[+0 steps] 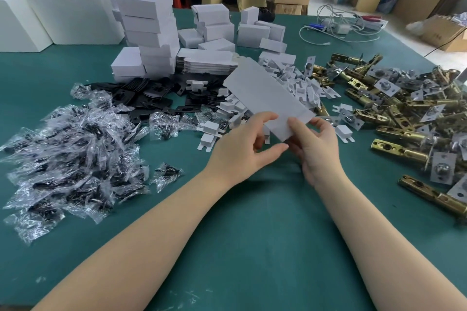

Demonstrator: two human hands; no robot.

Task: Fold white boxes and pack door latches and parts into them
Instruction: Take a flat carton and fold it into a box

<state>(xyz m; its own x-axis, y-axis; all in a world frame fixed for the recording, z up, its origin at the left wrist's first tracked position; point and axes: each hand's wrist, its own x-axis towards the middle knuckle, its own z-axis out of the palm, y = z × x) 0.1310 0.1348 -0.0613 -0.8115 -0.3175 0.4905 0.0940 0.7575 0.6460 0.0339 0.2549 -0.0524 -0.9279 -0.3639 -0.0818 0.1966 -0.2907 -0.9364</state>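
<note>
Head view. Both forearms reach forward over the green table (252,222), bare, converging toward the middle.

Left hand (242,146): palm turned inward, fingers curled, thumb stretched toward the right hand. Index finger lies on the near end of a flat white box blank (265,93); thumb is under it, so the blank is pinched at its lower edge.

Right hand (318,146): back of wrist toward camera, fingers curled behind the blank, thumb pressed on its front face. Also a pinch grip, on the near right corner.

Blank is unfolded, held clear of the table, tilted, its far end pointing up and left over the pile of small white card inserts (290,81).

Brass door latches (404,108) heaped to the right, well apart from the hands. Clear bags of black screws (75,154) heaped left. Black plates (144,93) beyond them. Stacked folded white boxes (149,25) and a stack of flat blanks (207,63) behind. White cables (338,30) at far right edge.
</note>
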